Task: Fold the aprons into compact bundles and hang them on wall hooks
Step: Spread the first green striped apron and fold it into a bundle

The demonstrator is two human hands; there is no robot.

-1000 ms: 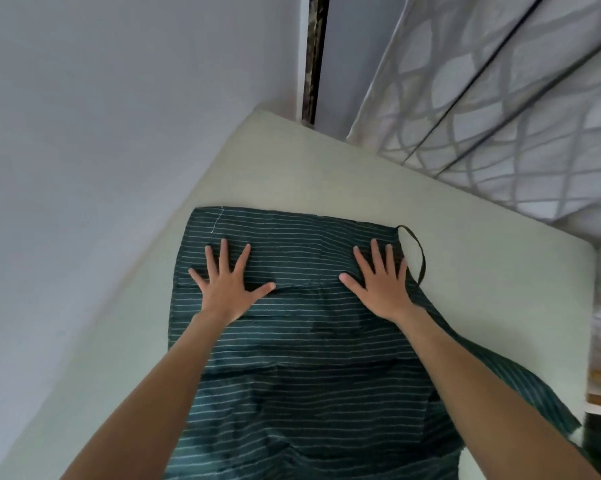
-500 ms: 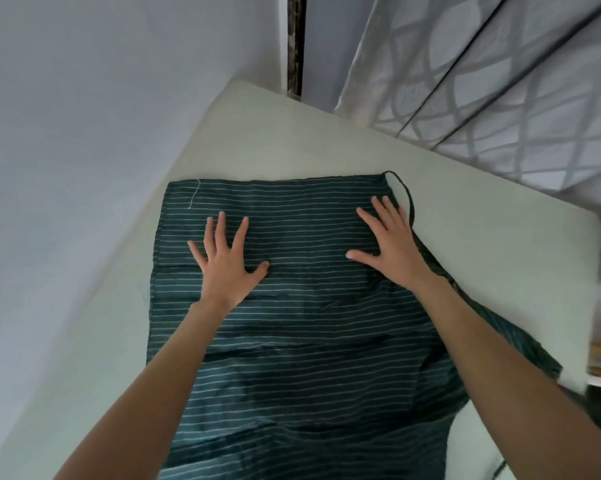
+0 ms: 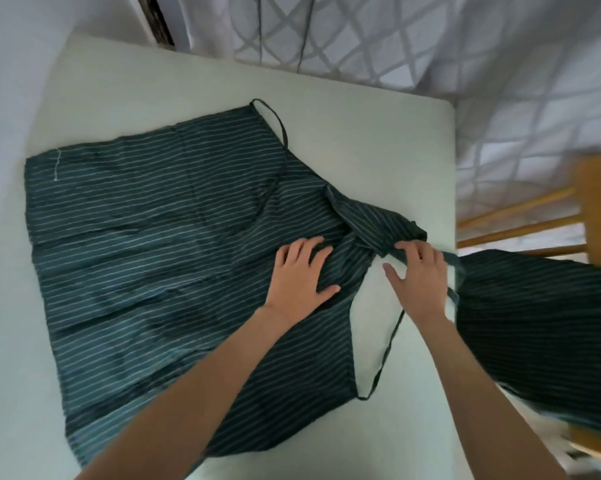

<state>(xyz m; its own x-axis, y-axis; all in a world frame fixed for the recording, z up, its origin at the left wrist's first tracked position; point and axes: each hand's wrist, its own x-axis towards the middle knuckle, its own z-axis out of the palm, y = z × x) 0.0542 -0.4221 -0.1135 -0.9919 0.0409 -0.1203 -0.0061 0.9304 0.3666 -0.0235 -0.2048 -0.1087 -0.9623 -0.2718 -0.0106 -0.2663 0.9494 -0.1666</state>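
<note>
Your apron (image 3: 146, 244) lies spread on the table (image 3: 378, 140). Keep your left hand (image 3: 300, 275) flat on it, fingers straight (it anchors the cloth), while your right hand (image 3: 418, 277), fingertips curled over the bunched corner, draws it smoothly across.

Pale table (image 3: 188, 81), white wall (image 3: 11, 64), patterned curtain (image 3: 430, 46), wooden chair (image 3: 596, 202).
</note>
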